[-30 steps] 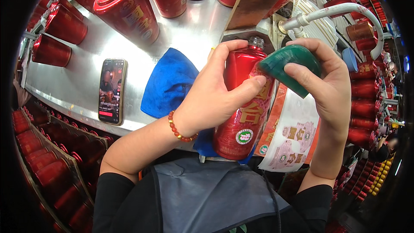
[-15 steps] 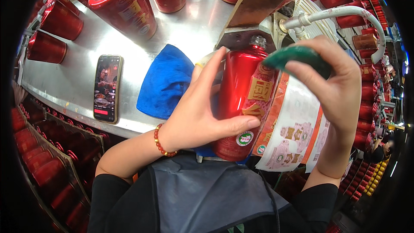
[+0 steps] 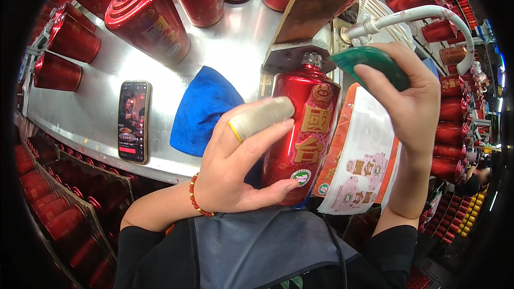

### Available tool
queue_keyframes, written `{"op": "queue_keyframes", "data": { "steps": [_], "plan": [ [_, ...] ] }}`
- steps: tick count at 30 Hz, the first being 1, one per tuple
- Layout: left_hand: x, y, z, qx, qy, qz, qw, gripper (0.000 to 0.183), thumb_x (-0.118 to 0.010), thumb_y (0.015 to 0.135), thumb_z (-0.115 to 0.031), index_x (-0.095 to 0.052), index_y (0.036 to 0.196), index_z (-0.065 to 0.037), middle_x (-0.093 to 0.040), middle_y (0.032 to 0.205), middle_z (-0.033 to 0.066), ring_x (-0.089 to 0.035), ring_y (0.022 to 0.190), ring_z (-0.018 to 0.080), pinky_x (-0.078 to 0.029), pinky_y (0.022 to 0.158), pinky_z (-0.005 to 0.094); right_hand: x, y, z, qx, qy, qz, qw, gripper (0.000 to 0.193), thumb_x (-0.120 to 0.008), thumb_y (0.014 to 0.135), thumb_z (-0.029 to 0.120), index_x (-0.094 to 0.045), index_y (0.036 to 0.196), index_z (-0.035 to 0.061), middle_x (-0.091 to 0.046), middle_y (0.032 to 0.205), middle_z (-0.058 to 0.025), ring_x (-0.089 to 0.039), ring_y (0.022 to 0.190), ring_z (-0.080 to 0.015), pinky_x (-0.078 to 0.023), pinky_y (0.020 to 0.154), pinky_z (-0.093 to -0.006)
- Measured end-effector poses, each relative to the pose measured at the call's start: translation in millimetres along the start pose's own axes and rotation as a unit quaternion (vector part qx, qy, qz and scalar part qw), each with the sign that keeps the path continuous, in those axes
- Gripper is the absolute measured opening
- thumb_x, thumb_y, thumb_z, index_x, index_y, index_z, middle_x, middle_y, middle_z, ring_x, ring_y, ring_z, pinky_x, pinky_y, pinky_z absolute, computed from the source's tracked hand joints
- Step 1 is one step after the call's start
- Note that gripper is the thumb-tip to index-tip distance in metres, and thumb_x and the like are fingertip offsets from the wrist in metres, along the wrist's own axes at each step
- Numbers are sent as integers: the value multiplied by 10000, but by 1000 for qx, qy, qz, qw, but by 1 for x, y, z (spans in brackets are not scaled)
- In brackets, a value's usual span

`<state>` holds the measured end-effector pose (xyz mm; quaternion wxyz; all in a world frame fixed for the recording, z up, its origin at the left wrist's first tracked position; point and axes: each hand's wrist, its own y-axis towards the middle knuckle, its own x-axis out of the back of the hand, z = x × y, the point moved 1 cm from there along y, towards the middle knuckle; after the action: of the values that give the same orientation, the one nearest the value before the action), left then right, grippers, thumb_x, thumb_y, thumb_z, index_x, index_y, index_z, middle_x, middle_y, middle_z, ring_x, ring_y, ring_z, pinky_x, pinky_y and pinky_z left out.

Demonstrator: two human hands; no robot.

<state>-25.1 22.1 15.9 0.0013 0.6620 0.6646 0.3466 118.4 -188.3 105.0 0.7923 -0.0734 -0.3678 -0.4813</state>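
Note:
A glossy red bottle (image 3: 289, 144) lies face up in front of me, its bare glass neck pointing away and its gold raised lettering showing. My left hand (image 3: 243, 158) is at its left side, fingers stretched and spread, with the thumb at the small round label (image 3: 301, 177) low on the bottle. A pale cover (image 3: 263, 119) with a yellow edge wraps one of its fingers. Above the bottle's right shoulder, my right hand (image 3: 409, 88) pinches a flat, curved green scraper (image 3: 377, 67) between thumb and fingers. The scraper is apart from the bottle.
Printed label sheets (image 3: 357, 152) lie right of the bottle. A blue cloth (image 3: 203, 109) and a phone (image 3: 134, 123) rest on the metal table (image 3: 96, 104). More red bottles (image 3: 152, 24) stand at the back left. A brown post (image 3: 305, 8) and a white curved pipe (image 3: 428, 13) rise beyond.
The bottle has rolled so its lettering faces up more squarely. My left hand has slid down and left, its fingers loosening from around the bottle. The scraper has moved slightly away from the bottle.

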Motion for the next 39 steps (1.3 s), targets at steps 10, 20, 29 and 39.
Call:
{"op": "queue_keyframes", "data": {
  "steps": [10,20,29,39],
  "plan": [
    [-1,4,-5,-20,15,-19,999,589,-858,724,-204,-670,1235,21,-629,1284,209,-631,1149,380,-523,967,423,-5,3,12,61,-4,120,991,205,-772,754,-24,-733,956,-26,-649,820,-70,-603,755,-154,-436,676,-272],
    [0,7,-6,-24,28,-2,999,606,-859,708,-206,-669,1235,26,-634,1282,214,-627,1166,375,-514,978,431,-7,-9,-6,-62,55,5,997,189,-769,846,44,-727,1021,-16,-698,868,-40,-633,790,-99,-492,707,-254],
    [0,16,-2,-65,76,-23,995,569,-852,682,-227,-716,1190,-11,-669,1243,172,-636,1100,351,-522,945,414,-13,-43,-27,-103,116,-109,982,177,-756,901,69,-709,1052,-11,-688,858,12,-601,765,-45,-494,663,-223],
    [-6,61,-6,-187,205,88,957,528,-737,804,-460,-758,1223,-139,-713,1263,51,-495,1329,383,-402,1113,463,-9,-74,-28,-173,230,-189,939,209,-744,927,47,-695,1116,-26,-719,949,-31,-664,830,-73,-546,754,-211]
  ]
}}
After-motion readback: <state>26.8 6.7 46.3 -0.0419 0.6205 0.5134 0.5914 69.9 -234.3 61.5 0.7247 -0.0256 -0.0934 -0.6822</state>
